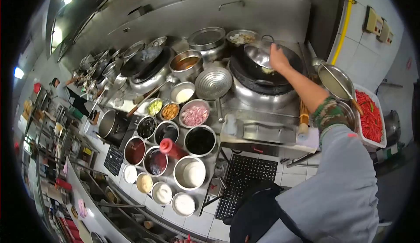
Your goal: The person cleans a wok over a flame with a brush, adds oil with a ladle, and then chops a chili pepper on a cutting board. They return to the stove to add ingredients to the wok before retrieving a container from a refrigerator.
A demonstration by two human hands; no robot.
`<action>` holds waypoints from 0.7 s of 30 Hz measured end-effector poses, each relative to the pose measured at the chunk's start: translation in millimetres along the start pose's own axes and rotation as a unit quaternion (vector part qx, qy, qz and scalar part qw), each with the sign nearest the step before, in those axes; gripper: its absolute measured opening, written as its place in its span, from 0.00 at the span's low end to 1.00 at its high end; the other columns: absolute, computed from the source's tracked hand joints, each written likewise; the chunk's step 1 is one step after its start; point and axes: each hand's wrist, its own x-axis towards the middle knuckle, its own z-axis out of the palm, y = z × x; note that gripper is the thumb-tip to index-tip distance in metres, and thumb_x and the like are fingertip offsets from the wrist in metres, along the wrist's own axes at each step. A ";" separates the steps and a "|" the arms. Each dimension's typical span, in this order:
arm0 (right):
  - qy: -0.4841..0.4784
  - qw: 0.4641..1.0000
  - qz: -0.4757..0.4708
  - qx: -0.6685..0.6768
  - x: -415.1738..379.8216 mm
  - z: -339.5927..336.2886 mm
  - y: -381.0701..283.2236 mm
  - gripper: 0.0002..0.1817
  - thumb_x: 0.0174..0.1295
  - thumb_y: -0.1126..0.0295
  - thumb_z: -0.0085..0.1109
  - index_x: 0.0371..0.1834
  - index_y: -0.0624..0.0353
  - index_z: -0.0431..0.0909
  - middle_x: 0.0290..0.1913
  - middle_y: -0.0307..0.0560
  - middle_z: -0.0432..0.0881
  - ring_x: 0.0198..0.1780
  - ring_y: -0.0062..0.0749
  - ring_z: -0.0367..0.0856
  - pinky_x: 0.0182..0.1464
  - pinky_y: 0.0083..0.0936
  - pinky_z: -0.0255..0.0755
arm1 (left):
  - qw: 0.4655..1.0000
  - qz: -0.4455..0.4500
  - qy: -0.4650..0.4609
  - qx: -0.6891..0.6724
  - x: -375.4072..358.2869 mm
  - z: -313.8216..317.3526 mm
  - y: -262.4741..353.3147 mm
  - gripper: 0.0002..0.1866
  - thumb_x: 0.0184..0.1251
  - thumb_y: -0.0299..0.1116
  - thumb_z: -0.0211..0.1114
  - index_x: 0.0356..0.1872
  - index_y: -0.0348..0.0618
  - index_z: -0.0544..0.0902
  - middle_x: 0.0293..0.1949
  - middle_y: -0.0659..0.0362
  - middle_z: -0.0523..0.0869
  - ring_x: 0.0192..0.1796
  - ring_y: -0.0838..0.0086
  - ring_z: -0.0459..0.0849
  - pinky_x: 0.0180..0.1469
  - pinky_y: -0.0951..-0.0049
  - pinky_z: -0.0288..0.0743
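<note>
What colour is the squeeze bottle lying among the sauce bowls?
Red; the squeeze bottle shows best in the head view.

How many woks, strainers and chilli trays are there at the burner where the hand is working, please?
Wok: 1
Strainers: 2
Chilli tray: 1
Total: 4

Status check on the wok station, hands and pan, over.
Right hand gripping a ladle over the black wok. Left hand out of view. Perforated strainer sits left of the wok, clear of it.
</note>
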 end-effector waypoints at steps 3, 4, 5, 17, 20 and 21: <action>-0.010 0.999 -0.037 -0.029 2.9 23.4 12.5 0.33 0.63 0.75 0.50 0.73 0.55 0.54 0.59 0.74 0.68 0.43 0.68 0.84 0.46 0.49 0.80 | 0.999 -0.015 0.007 0.041 8.6 30.6 -45.0 0.14 0.75 0.41 0.59 0.33 0.43 0.84 0.29 0.57 0.87 0.32 0.69 0.84 0.36 0.66 0.80; -0.016 0.998 -0.047 -0.040 8.8 26.3 15.7 0.34 0.62 0.75 0.50 0.74 0.54 0.54 0.58 0.74 0.68 0.44 0.67 0.84 0.45 0.49 0.80 | 0.999 -0.032 0.013 0.024 6.6 42.1 -58.5 0.14 0.74 0.41 0.59 0.33 0.43 0.84 0.30 0.57 0.87 0.32 0.69 0.84 0.36 0.67 0.80; 0.018 0.995 -0.079 -0.061 16.3 31.3 21.2 0.36 0.62 0.75 0.50 0.75 0.53 0.54 0.56 0.70 0.69 0.41 0.64 0.84 0.44 0.49 0.80 | 0.999 -0.048 0.021 0.007 4.5 55.4 -71.1 0.14 0.74 0.41 0.59 0.33 0.42 0.84 0.30 0.56 0.88 0.32 0.69 0.85 0.37 0.67 0.80; 0.007 0.986 -0.151 -0.070 45.2 -67.2 43.9 0.31 0.63 0.78 0.45 0.72 0.58 0.56 0.58 0.72 0.67 0.43 0.66 0.82 0.46 0.51 0.78 | 0.999 -0.021 0.032 0.015 1.3 59.1 -83.9 0.13 0.73 0.39 0.61 0.32 0.43 0.83 0.28 0.56 0.87 0.32 0.66 0.84 0.37 0.65 0.79; -0.050 0.993 -0.081 -0.065 29.2 -13.1 79.8 0.28 0.66 0.77 0.44 0.71 0.59 0.56 0.58 0.74 0.67 0.47 0.67 0.80 0.51 0.52 0.76 | 0.999 0.001 0.041 0.017 -4.5 58.0 -82.4 0.13 0.73 0.40 0.61 0.31 0.43 0.83 0.28 0.57 0.87 0.32 0.68 0.83 0.37 0.67 0.79; -0.079 0.991 -0.054 -0.093 32.4 28.0 109.8 0.27 0.67 0.76 0.43 0.71 0.59 0.56 0.59 0.74 0.67 0.49 0.68 0.80 0.53 0.53 0.75 | 0.999 -0.001 0.049 0.010 -4.8 52.3 -82.4 0.13 0.73 0.40 0.61 0.31 0.43 0.83 0.28 0.57 0.87 0.32 0.68 0.83 0.38 0.67 0.79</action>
